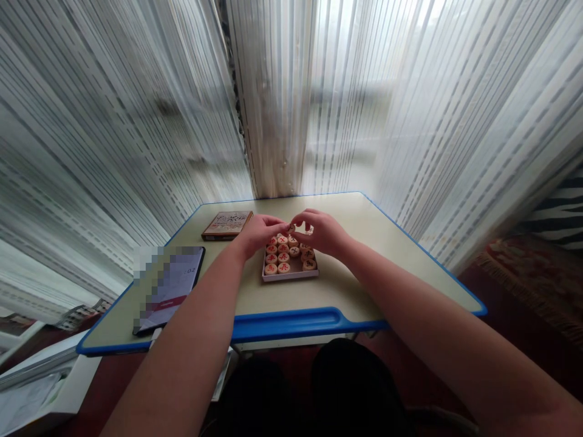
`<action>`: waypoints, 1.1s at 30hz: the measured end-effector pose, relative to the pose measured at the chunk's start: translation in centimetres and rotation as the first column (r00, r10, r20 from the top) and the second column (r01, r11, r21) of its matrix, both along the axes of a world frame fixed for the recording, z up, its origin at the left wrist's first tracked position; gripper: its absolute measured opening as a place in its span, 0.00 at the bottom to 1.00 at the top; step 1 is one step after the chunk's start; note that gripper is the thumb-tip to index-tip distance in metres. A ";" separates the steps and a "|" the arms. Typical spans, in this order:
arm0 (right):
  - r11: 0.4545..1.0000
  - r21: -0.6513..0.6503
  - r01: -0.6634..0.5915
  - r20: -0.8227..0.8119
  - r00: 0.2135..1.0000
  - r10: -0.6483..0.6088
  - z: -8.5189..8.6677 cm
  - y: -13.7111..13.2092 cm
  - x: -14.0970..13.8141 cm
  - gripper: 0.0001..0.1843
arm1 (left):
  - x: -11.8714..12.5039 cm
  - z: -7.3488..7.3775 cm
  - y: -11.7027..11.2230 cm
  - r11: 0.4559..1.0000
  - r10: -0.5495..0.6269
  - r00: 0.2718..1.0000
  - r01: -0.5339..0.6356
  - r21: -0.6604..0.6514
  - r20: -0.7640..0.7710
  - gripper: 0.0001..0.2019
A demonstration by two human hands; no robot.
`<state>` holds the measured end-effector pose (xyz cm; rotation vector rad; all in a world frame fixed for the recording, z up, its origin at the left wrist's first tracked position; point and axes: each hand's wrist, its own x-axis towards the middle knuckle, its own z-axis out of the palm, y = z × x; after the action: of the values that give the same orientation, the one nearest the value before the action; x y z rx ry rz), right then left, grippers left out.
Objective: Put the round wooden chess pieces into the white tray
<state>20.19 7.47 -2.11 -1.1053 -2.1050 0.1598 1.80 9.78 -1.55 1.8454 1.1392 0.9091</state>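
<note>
A shallow box on the table holds several round wooden Chinese chess pieces, red characters on the left and black ones on the right. Over its far part my two hands meet at one raised chess piece. My left hand pinches it from the left, thumb and fingers together. From the other side my right hand has its curved thumb and forefinger closed on the same piece. The fingers partly cover that piece and the far rows. A bare gap shows in the near row, left of the last black piece.
A patterned box lid lies at the back left. A tablet rests along the left side, partly behind my left forearm. The table has a blue edge with a groove at the front. Striped curtains hang behind it.
</note>
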 end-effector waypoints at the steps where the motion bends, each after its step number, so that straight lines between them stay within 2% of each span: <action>1: 1.000 -0.009 -0.001 0.005 1.000 0.001 0.1 0.0 0.1 0.10 | 0.0 0.0 0.0 1.000 0.010 1.000 -0.010 0.000 -0.011 0.18; 6: 0.991 -0.134 0.016 0.102 0.995 -0.002 0.8 0.0 0.5 0.11 | 0.3 -0.2 0.0 0.992 0.121 0.989 -0.117 0.047 -0.089 0.14; 10: 0.960 -0.277 0.035 0.217 0.976 0.027 1.2 -0.3 0.4 0.13 | 0.4 -0.3 -0.1 0.997 0.057 0.986 -0.048 0.060 -0.160 0.12; 12: 0.948 -0.315 0.044 0.251 0.967 0.038 1.3 -0.5 0.2 0.14 | 0.4 -0.2 -0.2 0.996 0.065 0.984 -0.054 0.069 -0.167 0.12; 16: 0.944 -0.324 0.066 0.280 0.960 0.029 1.5 -0.7 0.0 0.14 | 0.5 -0.3 -0.1 0.986 0.147 0.981 -0.135 0.101 -0.128 0.12; 25: 0.934 -0.341 0.103 0.310 0.951 0.008 1.4 -0.8 -0.2 0.15 | 0.5 -0.4 0.2 0.978 0.163 0.981 -0.147 0.147 -0.107 0.12; 33: 0.941 -0.328 0.087 0.290 0.957 0.013 1.8 -1.4 -0.7 0.14 | 0.5 -0.6 0.3 0.970 0.202 0.965 -0.174 0.171 -0.165 0.11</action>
<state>19.51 6.10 -0.35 -1.4435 -2.3725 0.3742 2.32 10.08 -2.15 2.0032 1.4111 0.9753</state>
